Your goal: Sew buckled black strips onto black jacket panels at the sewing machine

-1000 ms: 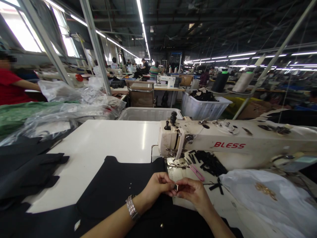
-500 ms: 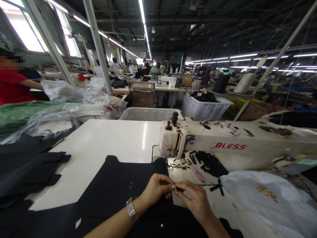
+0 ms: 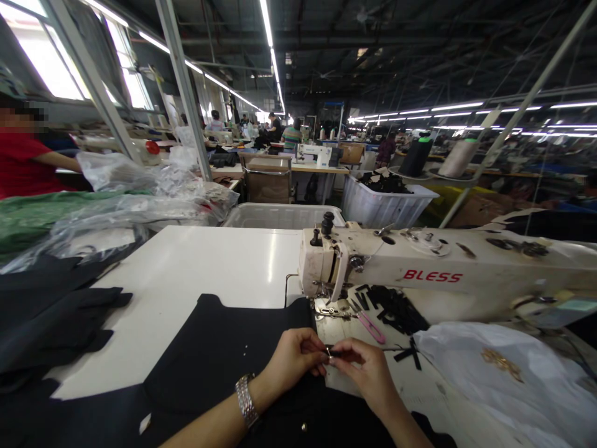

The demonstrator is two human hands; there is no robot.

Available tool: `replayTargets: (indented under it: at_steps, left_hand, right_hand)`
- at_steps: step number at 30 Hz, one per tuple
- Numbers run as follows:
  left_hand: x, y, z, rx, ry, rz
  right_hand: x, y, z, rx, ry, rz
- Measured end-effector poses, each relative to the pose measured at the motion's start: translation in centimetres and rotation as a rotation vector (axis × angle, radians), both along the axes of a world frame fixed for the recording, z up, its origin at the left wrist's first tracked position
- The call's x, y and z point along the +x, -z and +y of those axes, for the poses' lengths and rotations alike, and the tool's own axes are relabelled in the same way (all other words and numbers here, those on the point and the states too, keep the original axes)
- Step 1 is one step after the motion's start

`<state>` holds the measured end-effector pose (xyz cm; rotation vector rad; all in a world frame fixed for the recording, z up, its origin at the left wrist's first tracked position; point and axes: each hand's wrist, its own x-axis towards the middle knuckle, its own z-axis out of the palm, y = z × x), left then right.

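While a small shiny dot (image 3: pixel 304 427) glints on the black fabric (image 3: pixel 224 348) nearest the camera, the 2 hands meet over the cloth's right edge: the left hand (image 3: pixel 298 354), metal-link band (image 3: pixel 245 398) at its wrist, pinches from 1 side, the right hand (image 3: pixel 366 370) from the other, and between their fingertips sits a small metal piece (image 3: pixel 329 353) with a bit of something dark. Fingertips only, and that looks sensible for something so tiny; a fuller grip would likely smother it. Over to the right, a white plastic bag (image 3: pixel 448 354) has gold-coloured pieces (image 3: pixel 501 364) in or on it, probably to keep them gathered. Just beyond the hands, pink-handled snips (image 3: pixel 366 321) and heaped black strips (image 3: pixel 394 308) lie beside the sewing machine (image 3: pixel 387 261), seemingly for easy reach. Farther off, past the white table (image 3: pixel 209 261), stands a pale tub (image 3: pixel 284 216).
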<state>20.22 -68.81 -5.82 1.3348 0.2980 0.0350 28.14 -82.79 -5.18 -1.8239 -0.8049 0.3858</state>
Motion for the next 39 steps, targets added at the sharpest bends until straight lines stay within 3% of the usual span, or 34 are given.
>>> replayTargets:
  at_steps: [4,11,13,18,25,31,34,39]
  left_hand:
    - [-0.2,-0.3,-0.1,0.137,-0.013,-0.031]
    - [-0.3,-0.9,-0.2,0.236,-0.027,-0.022]
    - [-0.4,-1.0,0.1,0.177,0.022,-0.031]
    - [-0.5,-1.0,1.0,-0.175,0.210,-0.073]
    - [0.0,-0.3,0.8,-0.173,0.108,-0.068]
    - [0.0,-0.2,0.9,-0.039,0.108,-0.154]
    - [0.2,0.1,0.8,-0.083,0.038,-0.163]
    - [0.5,0.4,0.8,-0.207,-0.021,-0.168]
  right_hand:
    - [-0.2,-0.4,0.1,-0.058,0.001,-0.051]
    - [-0.3,-0.3,0.1,-0.046,-0.014,0.083]
    - [-0.2,-0.2,0.0,-0.031,-0.015,0.138]
    - [0.3,-0.2,-0.3,0.071,-0.079,0.324]
    - [0.3,0.3,0.4,0.107,-0.131,0.507]
    - [0.1,0.7,0.2,0.040,-0.044,0.356]
    - [-0.3,0.0,-0.1,0.010,-0.034,0.209]
    - [-0.9,-1.3,-0.1,0.086,-0.109,0.079]
